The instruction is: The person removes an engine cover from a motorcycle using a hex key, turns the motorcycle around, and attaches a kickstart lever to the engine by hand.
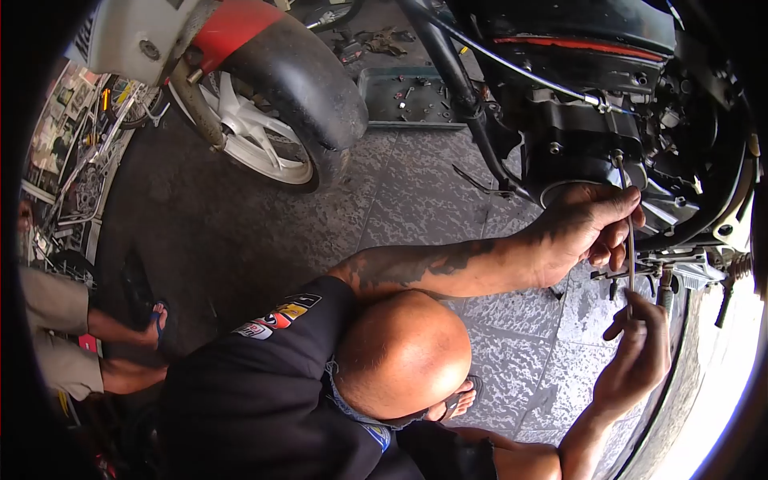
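A long, thin metal rod tool runs from a bolt on the motorcycle's engine down towards me; its exact kind does not show. My left hand, dirty with grease, is closed on the rod's middle, with the thumb and fingers around it. At the lower end my right hand has its fingers curled on the rod and hides its tip. The rod's upper end meets the round black engine cover just above my left hand.
A metal tray with small parts lies on the tiled floor. Another motorcycle's wheel stands at the upper left. At the far left are a person's leg and cluttered shelving. My knee is bent below my left arm.
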Action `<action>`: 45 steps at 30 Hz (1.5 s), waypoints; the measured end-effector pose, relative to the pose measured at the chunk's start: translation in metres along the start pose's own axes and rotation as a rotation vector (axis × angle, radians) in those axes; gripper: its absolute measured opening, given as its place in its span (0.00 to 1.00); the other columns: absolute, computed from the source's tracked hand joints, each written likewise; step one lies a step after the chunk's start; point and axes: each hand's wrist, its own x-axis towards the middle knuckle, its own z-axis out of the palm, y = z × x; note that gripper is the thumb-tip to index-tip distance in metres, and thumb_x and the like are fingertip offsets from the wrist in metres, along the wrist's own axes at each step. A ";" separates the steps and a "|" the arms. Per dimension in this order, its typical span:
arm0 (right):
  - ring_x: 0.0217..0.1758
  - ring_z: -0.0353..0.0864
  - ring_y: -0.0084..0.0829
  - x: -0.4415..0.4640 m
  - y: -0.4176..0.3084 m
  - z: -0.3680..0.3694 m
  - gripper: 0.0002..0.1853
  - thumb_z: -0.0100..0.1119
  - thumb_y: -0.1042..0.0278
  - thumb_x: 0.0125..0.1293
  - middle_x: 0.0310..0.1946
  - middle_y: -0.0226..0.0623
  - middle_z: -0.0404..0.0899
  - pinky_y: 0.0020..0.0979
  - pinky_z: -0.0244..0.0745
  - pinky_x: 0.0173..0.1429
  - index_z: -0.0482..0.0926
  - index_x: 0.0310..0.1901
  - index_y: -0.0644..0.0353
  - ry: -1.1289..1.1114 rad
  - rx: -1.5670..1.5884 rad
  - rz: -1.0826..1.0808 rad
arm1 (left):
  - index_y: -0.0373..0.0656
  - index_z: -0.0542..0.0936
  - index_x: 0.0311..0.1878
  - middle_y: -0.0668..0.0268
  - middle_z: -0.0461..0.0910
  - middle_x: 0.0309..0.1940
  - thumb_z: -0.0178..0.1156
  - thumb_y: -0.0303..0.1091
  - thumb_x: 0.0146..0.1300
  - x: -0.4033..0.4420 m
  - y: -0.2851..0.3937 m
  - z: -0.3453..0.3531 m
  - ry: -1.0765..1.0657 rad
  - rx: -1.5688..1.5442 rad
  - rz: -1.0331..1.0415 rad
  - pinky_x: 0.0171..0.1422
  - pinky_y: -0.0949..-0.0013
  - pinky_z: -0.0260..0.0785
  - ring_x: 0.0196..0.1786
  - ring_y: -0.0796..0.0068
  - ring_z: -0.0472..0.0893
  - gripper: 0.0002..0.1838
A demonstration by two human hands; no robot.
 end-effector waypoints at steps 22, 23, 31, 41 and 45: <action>0.23 0.75 0.20 -0.012 -0.002 0.018 0.26 0.52 0.63 0.73 0.26 0.41 0.80 0.17 0.61 0.27 0.60 0.66 0.69 0.098 0.264 0.209 | 0.39 0.79 0.36 0.69 0.76 0.20 0.51 0.43 0.74 -0.014 0.011 0.005 -0.052 0.122 -0.097 0.13 0.80 0.59 0.16 0.81 0.76 0.17; 0.20 0.74 0.20 -0.009 -0.005 0.018 0.26 0.50 0.62 0.74 0.24 0.40 0.80 0.17 0.59 0.25 0.60 0.66 0.69 0.080 0.325 0.274 | 0.38 0.79 0.35 0.69 0.76 0.19 0.54 0.40 0.72 -0.015 0.011 0.002 -0.043 0.431 0.058 0.15 0.79 0.60 0.17 0.82 0.76 0.15; 0.19 0.83 0.34 0.004 -0.013 0.013 0.28 0.41 0.62 0.75 0.25 0.48 0.83 0.18 0.66 0.19 0.49 0.70 0.68 -0.064 0.824 0.437 | 0.40 0.82 0.46 0.71 0.75 0.33 0.63 0.23 0.62 -0.016 0.047 -0.021 0.253 1.425 0.863 0.26 0.81 0.64 0.24 0.89 0.70 0.10; 0.23 0.85 0.34 0.001 -0.005 0.025 0.29 0.37 0.61 0.77 0.28 0.50 0.84 0.17 0.67 0.20 0.45 0.71 0.69 -0.108 0.953 0.321 | 0.55 0.85 0.51 0.73 0.67 0.28 0.73 0.30 0.48 -0.009 0.047 -0.009 -0.151 1.750 1.156 0.28 0.74 0.63 0.25 0.79 0.66 0.23; 0.24 0.85 0.33 -0.001 0.002 0.023 0.29 0.39 0.63 0.77 0.30 0.49 0.85 0.19 0.69 0.22 0.46 0.71 0.68 -0.186 0.947 0.293 | 0.58 0.85 0.49 0.77 0.70 0.26 0.67 0.37 0.54 -0.007 0.031 -0.019 -0.303 1.750 1.183 0.30 0.74 0.69 0.29 0.80 0.73 0.16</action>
